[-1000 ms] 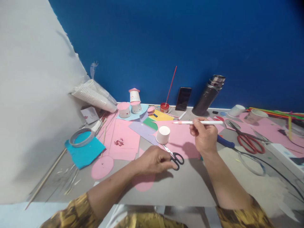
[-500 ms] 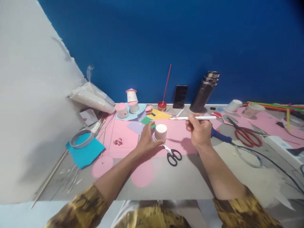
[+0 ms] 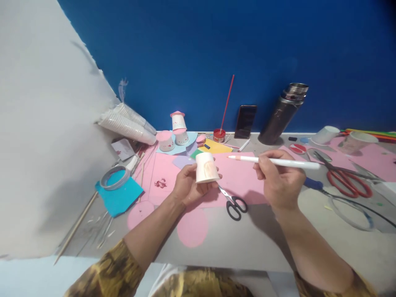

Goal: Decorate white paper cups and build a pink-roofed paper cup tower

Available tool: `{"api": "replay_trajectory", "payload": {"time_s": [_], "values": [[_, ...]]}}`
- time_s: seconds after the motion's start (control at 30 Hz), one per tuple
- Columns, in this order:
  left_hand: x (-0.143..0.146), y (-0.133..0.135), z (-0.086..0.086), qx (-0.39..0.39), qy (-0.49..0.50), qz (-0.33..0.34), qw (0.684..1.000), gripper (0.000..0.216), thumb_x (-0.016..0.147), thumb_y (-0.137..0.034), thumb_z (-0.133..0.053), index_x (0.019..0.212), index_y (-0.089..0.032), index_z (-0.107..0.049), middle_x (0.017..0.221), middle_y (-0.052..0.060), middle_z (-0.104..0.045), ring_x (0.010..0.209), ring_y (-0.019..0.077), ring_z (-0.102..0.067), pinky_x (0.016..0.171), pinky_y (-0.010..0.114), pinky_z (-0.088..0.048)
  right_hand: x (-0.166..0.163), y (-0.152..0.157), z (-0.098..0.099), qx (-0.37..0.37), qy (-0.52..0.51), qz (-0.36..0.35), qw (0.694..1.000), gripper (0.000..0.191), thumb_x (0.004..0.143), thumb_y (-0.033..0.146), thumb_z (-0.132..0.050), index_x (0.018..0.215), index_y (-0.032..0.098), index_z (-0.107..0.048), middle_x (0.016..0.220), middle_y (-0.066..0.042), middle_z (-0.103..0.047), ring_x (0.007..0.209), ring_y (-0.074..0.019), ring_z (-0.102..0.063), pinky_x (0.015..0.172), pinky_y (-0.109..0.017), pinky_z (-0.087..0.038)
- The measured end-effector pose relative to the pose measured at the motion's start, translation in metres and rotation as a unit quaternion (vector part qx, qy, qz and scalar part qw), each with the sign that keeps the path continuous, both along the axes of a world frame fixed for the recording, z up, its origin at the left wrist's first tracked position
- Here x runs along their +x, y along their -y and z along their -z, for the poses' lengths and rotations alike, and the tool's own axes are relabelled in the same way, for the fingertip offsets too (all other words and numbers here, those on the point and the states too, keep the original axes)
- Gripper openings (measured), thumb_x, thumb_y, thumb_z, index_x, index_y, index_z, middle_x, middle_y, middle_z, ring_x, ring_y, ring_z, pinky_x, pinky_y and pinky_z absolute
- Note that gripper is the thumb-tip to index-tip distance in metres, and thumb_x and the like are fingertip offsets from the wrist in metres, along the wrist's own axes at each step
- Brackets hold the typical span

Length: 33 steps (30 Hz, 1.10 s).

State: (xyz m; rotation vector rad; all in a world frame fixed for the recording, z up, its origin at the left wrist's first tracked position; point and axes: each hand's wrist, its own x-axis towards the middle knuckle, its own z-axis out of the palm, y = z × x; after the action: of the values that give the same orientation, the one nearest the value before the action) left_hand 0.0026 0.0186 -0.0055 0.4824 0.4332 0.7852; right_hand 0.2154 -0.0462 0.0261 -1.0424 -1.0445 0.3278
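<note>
My left hand is closed around a small white paper cup, held upside down and lifted off the pink paper sheet. My right hand pinches a long white pencil that lies level, its tip pointing left toward the cup, a short gap away. Black-handled scissors lie on the table below and between my two hands.
Two pink paper circles lie near the table front. Decorated cups, a sleeve of stacked cups, a tape roll on blue paper sit left. A red paint pot, phone, flask, red scissors stand behind and right.
My left hand left the black scissors, reached to the white cup on the pink sheet, gripped it and lifted it. My right hand kept the pencil and lowered it slightly.
</note>
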Motion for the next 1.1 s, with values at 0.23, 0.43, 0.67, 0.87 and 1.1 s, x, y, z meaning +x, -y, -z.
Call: {"api": "replay_trajectory", "payload": {"time_s": [0.23,0.43,0.67,0.87,1.1], "values": [[0.008,0.005,0.014,0.023,-0.056,-0.004,0.998,0.046,0.087,-0.042,-0.068,0.118,-0.007,-0.067,0.097,0.016,-0.075,0.088,0.0305,-0.073,0.081,0.042,-0.058,-0.01,0.013,0.003,0.026,0.152,0.029,0.988,0.005,0.089,0.026,-0.075,0.087,0.022,-0.073,0.073,-0.001,-0.073,0.056,-0.015,-0.064,0.052,-0.028,-0.052],[0.015,0.017,0.008,0.111,-0.071,-0.036,0.991,0.043,0.087,-0.043,-0.075,0.118,-0.014,-0.069,0.1,0.01,-0.071,0.088,0.0234,-0.067,0.083,0.036,-0.054,-0.009,0.016,0.008,0.009,0.221,0.016,0.975,0.007,0.091,0.029,-0.075,0.092,0.023,-0.074,0.079,-0.002,-0.075,0.055,-0.0136,-0.062,0.046,-0.025,-0.048],[0.016,0.019,0.008,0.172,-0.099,-0.036,0.979,0.042,0.089,-0.05,-0.073,0.113,-0.017,-0.065,0.095,0.007,-0.067,0.085,0.0209,-0.063,0.079,0.032,-0.048,-0.009,0.016,0.002,0.019,0.282,-0.016,0.959,0.002,0.093,0.026,-0.072,0.092,0.024,-0.072,0.08,-0.001,-0.075,0.063,-0.0151,-0.066,0.057,-0.026,-0.055],[0.016,0.019,0.008,0.202,-0.118,-0.025,0.972,0.045,0.087,-0.055,-0.074,0.11,-0.018,-0.063,0.095,0.008,-0.069,0.085,0.0223,-0.064,0.079,0.032,-0.048,-0.01,0.015,0.001,0.023,0.296,-0.008,0.955,0.003,0.093,0.026,-0.07,0.091,0.024,-0.072,0.078,-0.002,-0.076,0.062,-0.0162,-0.067,0.054,-0.026,-0.054],[0.015,0.018,0.007,0.203,-0.125,-0.019,0.971,0.047,0.087,-0.055,-0.075,0.114,-0.019,-0.062,0.096,0.007,-0.069,0.085,0.0215,-0.065,0.077,0.031,-0.048,-0.01,0.013,0.002,0.028,0.299,-0.009,0.954,0.002,0.092,0.022,-0.072,0.092,0.024,-0.071,0.079,-0.001,-0.075,0.061,-0.0148,-0.067,0.056,-0.025,-0.054]]}}
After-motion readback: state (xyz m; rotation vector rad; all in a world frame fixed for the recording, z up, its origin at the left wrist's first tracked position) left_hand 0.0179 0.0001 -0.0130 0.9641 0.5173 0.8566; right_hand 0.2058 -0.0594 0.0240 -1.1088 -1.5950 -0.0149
